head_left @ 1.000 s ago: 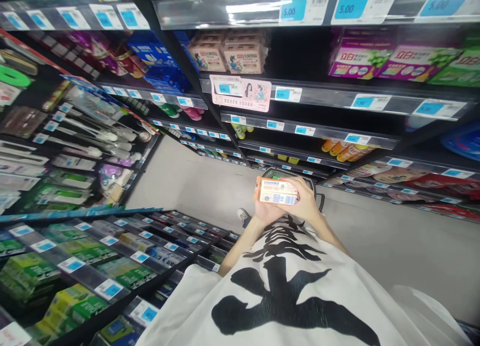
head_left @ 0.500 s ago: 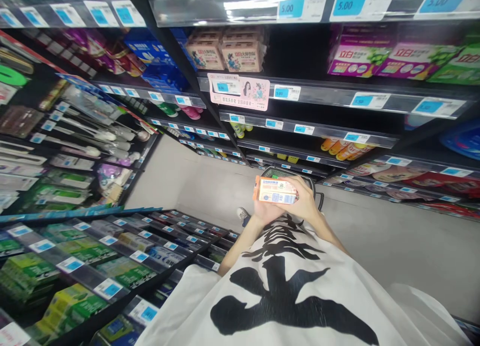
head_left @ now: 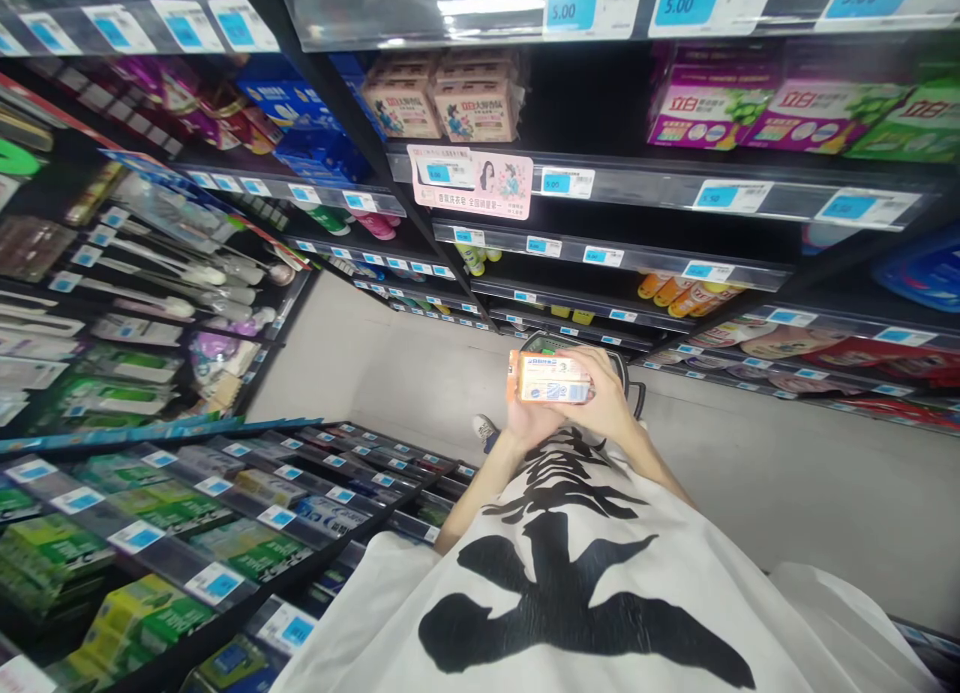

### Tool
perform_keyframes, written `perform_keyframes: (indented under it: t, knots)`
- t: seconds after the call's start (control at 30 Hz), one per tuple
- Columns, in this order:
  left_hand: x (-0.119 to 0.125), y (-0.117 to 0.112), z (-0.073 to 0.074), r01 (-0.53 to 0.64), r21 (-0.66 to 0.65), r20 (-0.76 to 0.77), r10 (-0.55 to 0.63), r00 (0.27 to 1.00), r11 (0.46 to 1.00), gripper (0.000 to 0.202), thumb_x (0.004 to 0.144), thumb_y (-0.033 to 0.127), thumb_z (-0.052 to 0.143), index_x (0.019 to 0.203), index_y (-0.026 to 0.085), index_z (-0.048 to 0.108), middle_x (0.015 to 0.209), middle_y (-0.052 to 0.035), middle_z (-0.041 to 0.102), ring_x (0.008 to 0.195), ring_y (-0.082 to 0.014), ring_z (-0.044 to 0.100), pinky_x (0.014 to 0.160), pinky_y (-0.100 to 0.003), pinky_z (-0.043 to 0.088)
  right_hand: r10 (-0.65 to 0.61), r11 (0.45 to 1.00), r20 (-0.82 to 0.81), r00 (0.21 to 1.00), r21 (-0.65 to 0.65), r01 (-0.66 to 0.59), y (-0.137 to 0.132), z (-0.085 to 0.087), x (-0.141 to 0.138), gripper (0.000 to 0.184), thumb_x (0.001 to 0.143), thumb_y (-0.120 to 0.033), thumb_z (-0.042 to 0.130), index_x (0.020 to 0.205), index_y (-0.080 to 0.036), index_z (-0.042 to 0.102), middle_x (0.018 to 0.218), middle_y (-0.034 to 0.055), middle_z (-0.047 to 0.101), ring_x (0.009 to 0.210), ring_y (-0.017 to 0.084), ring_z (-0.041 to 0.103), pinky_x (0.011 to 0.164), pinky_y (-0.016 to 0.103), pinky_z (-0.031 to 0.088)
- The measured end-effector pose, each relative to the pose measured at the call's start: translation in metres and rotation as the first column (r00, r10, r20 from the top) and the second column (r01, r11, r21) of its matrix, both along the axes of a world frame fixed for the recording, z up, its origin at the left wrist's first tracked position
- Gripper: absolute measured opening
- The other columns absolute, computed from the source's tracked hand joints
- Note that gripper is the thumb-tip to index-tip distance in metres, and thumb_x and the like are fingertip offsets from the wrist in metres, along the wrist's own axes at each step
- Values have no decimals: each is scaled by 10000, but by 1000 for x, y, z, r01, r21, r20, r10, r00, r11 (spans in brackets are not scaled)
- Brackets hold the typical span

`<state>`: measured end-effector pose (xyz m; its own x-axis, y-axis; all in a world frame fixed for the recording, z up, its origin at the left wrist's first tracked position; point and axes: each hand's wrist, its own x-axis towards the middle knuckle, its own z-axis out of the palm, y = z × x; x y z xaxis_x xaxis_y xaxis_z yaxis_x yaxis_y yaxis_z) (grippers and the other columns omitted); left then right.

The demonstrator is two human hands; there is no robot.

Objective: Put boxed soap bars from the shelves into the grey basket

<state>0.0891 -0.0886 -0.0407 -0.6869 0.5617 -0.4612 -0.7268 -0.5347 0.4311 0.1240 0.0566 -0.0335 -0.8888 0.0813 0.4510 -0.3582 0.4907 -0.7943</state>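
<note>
In front of my shirt I hold an orange-and-white soap pack (head_left: 553, 378) in both hands. Its printed side, with small text and what looks like a barcode, faces up toward me. My left hand (head_left: 531, 425) cups it from below on the left, most of its fingers hidden underneath. My right hand (head_left: 607, 398) wraps round the right end, fingers along the far edge. Just beyond and below the pack is a dark shopping basket (head_left: 619, 358), its inside largely covered by my hands and the pack; something green shows in it.
Ahead, a shelf carries pink soap packs (head_left: 476, 103), purple boxes (head_left: 712, 103) and, lower, orange bottles (head_left: 686, 293). Long-handled brushes (head_left: 169, 263) hang at left. Green and yellow boxes (head_left: 146, 618) line the near-left shelf. Grey floor (head_left: 750, 473) runs between, with my shoe (head_left: 482, 430) on it.
The view has shifted slightly, so the upper shelves sit a little further left. Both hands keep their hold on the soap pack, which has tilted very slightly.
</note>
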Motion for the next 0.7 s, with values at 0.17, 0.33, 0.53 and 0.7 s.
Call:
perform_keyframes:
  t: [0.17, 0.33, 0.53, 0.7]
  knots:
    - [-4, 9, -16, -122, -319, -217, 53, 975, 940, 624, 777, 567, 806, 1244, 174, 675, 1323, -131, 705, 1342, -341, 598, 1151, -439, 450, 148, 979, 147, 978, -159, -124, 3, -11, 4, 834, 897, -459, 799, 1608, -283, 400, 1647, 125, 399, 1516, 315, 420, 1259, 522, 389]
    - [-8, 5, -29, -288, -559, -504, -43, 863, 777, 828, 675, 392, 943, 1408, 205, 605, 1442, -147, 620, 1328, -306, 584, 1118, -386, 470, 278, 832, 266, 923, -547, -93, -3, -29, 2, 765, 957, -549, 707, 1598, -257, 407, 1675, 135, 361, 1531, 287, 418, 1231, 459, 448]
    - [-14, -13, -30, -353, -598, -670, -207, 712, 719, 539, 939, 584, 681, 1332, 217, 708, 1379, -133, 647, 1115, -232, 657, 958, -336, 546, 108, 318, 421, 901, -873, 370, -6, -26, -9, 565, 809, -534, 797, 1286, -252, 687, 1302, 68, 724, 1307, 300, 641, 1105, 457, 549]
    - [-16, -11, -27, -364, -557, -668, -142, 731, 747, 513, 886, 586, 754, 1241, 215, 748, 1305, -122, 698, 1018, -213, 663, 871, -311, 551, 84, 197, 509, 856, -851, 487, -2, -24, -7, 523, 730, -526, 803, 1153, -226, 746, 1180, 57, 760, 1210, 311, 688, 988, 429, 604]
